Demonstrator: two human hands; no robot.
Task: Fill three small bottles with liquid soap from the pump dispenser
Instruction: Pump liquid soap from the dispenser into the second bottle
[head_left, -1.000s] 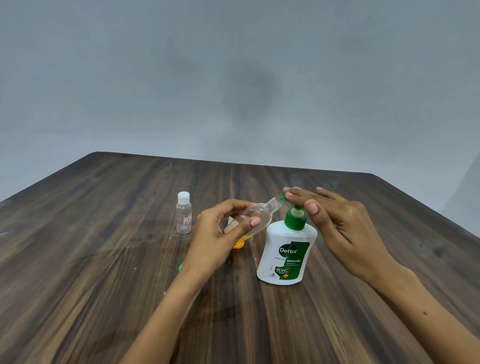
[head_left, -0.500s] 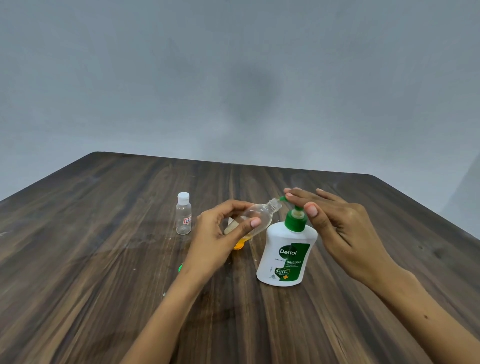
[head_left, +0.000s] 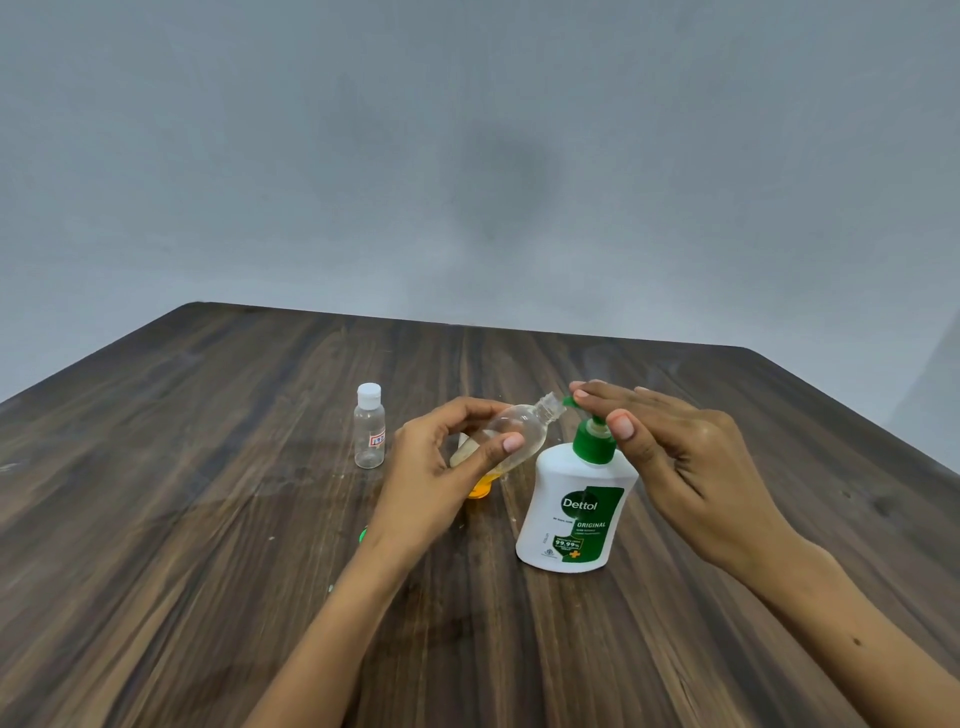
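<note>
The left hand (head_left: 447, 467), at the centre of the frame, grasps a small clear plastic bottle (head_left: 511, 434) between thumb and curled fingers. It holds the bottle tilted, with the uncapped neck pointing up and to the right, so that the open mouth sits right at the green spout of the white pump dispenser with green label (head_left: 576, 512). Whether the mouth and spout actually touch is too fine to tell. That tilt looks chosen to catch soap as it leaves the nozzle, rather than letting it fall on the dark wood-grain table (head_left: 182, 545).

The right hand (head_left: 675, 447), just right of centre, lies flat with straight fingers over the green pump head, grasping nothing. The thumb hangs beside the pump collar, and the palm seems poised to press down.

The dispenser stands upright on the table, slightly tipped toward the viewer's left in the wide-angle view. Some yellowish liquid seems to sit in the lower part of the held bottle, so this filling is probably under way, not finished.

Left of centre, a second small clear bottle with a white cap (head_left: 370, 426) stands upright and apart from the hands, looking empty. An orange thing (head_left: 480, 488) shows just below the left hand and is partly hidden; what it is cannot be told. A small green object (head_left: 362, 535) peeks out by the left wrist.
</note>
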